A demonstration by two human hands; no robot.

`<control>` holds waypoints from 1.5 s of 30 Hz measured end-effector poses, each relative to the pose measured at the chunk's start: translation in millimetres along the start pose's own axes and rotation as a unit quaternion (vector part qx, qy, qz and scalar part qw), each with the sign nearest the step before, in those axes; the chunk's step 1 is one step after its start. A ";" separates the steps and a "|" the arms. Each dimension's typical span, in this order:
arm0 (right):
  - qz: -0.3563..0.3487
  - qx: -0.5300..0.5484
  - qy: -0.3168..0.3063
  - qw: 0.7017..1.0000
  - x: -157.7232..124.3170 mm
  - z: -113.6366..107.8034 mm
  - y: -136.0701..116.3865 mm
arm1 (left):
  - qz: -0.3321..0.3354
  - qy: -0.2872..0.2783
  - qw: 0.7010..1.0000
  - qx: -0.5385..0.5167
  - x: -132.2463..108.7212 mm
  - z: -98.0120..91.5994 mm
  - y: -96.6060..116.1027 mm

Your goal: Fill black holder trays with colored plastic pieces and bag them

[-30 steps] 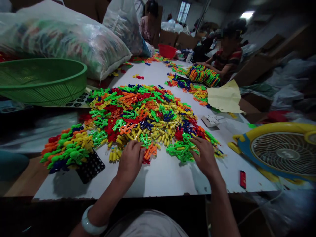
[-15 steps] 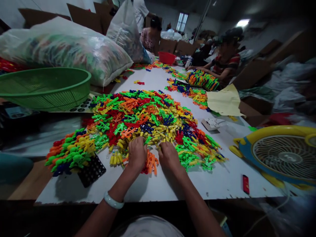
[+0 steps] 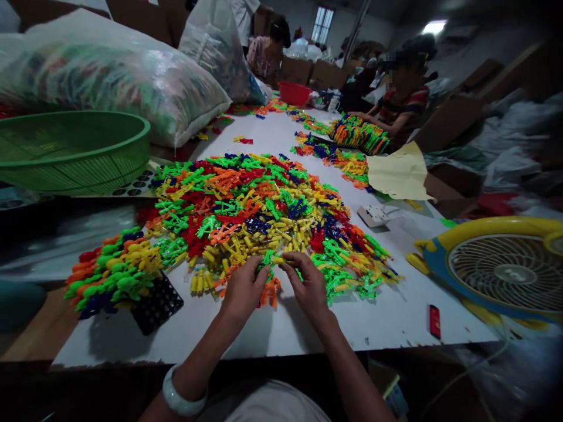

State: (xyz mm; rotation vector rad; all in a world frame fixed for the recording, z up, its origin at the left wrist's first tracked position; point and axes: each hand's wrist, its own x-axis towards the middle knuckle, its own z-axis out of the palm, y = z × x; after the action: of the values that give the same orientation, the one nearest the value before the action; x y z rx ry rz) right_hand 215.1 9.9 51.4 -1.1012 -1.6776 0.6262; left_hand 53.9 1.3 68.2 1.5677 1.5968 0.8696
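Note:
Between my hands, close in front of the pile, is a small green plastic toy piece (image 3: 267,258). My left hand (image 3: 244,287) pinches this piece between thumb and fingers. Facing it, my right hand (image 3: 309,287) has its fingertips closed on a small yellow plastic cylinder (image 3: 278,259), which meets the green piece. Behind both hands spreads a heap of mixed plastic toy pieces (image 3: 237,193) in green, red, orange, blue and yellow. Several yellow cylinders (image 3: 203,282) stand together left of my left hand. Orange pieces (image 3: 271,291) lie on the table below and between my hands.
A black perforated tray (image 3: 157,305) sits at the left, beside stacked colourful pieces (image 3: 116,266). Green basket (image 3: 74,149) and filled sack (image 3: 118,79) stand behind. To the right are a fan (image 3: 510,272), a red object (image 3: 434,321) and a power strip (image 3: 373,215). Co-workers sit farther back.
Both hands have lifted from the heap's near edge and come together, with the green piece and yellow cylinder now showing between them. The view has shifted slightly.

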 end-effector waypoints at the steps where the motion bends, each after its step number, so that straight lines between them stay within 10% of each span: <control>1: -0.028 -0.025 -0.001 0.999 -0.2 -0.5 0.9 | 0.002 0.004 1.000 -0.002 -1.0 0.2 -0.4; 6: -0.113 -0.058 -0.018 0.992 -0.2 0.1 1.8 | 0.024 0.015 1.000 -0.007 -1.1 -1.1 -6.3; 19: 0.015 -0.036 0.016 0.999 1.7 5.5 -7.6 | 0.097 0.039 0.994 0.015 -1.8 -2.9 -11.1; 28: 0.243 0.156 -0.208 0.935 7.5 -51.3 8.4 | 0.173 -0.176 0.969 0.027 -13.0 -11.7 -10.7; 33: 0.159 -0.133 0.017 0.978 21.0 -108.6 30.5 | 0.202 -0.070 0.972 0.097 17.7 -18.5 -9.4; 36: 0.044 -0.293 0.094 0.950 40.6 -87.7 41.8 | 0.197 0.029 0.950 0.241 58.8 -19.3 -11.0; 41: -0.013 -0.260 -0.008 0.966 69.7 5.3 54.3 | 0.210 0.056 0.932 0.290 104.4 -10.9 -5.4; 45: 0.010 -0.227 -0.007 0.974 73.5 22.7 55.9 | 0.211 0.075 0.938 0.265 103.1 -20.2 -3.2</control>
State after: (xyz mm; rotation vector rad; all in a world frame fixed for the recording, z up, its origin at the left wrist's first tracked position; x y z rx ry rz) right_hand 208.1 102.5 31.0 -1.4361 -1.8770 0.2623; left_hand 35.2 104.7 71.9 2.3370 1.7245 0.8295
